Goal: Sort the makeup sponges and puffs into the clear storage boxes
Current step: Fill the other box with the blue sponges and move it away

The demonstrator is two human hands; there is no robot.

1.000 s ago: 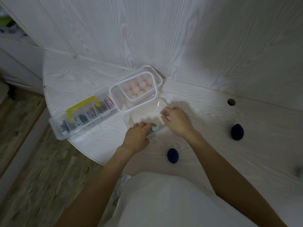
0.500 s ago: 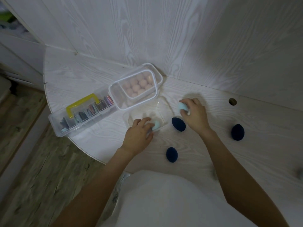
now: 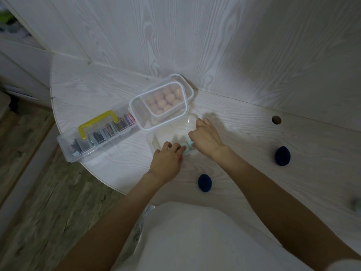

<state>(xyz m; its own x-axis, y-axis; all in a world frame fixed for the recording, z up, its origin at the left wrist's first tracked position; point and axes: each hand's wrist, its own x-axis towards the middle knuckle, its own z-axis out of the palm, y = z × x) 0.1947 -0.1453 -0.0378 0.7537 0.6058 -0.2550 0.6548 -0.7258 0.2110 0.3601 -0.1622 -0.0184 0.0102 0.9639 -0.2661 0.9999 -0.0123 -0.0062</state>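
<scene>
A small clear box [image 3: 156,140] stands open in front of me, both hands over its right end. My left hand [image 3: 168,159] pinches a light blue sponge [image 3: 185,151] at the box's near corner. My right hand [image 3: 205,135] reaches into the box with its fingers curled round another light blue sponge [image 3: 190,144]. Behind it, a lidded clear box [image 3: 136,112] holds several pink sponges [image 3: 163,102]. Two dark blue sponges lie on the desk, one near the front edge [image 3: 204,182] and one to the right [image 3: 282,155].
A long clear case [image 3: 66,147] with a yellow handle [image 3: 97,120] lies at the left, overhanging the rounded desk edge. A cable hole [image 3: 276,119] sits at the back right. White wall panels close the corner. A small grey blurred object [image 3: 353,202] lies at the far right.
My right hand came back left from the desk with a light blue sponge and now reaches into the small clear box. A third dark blue sponge is now hidden under my right wrist.
</scene>
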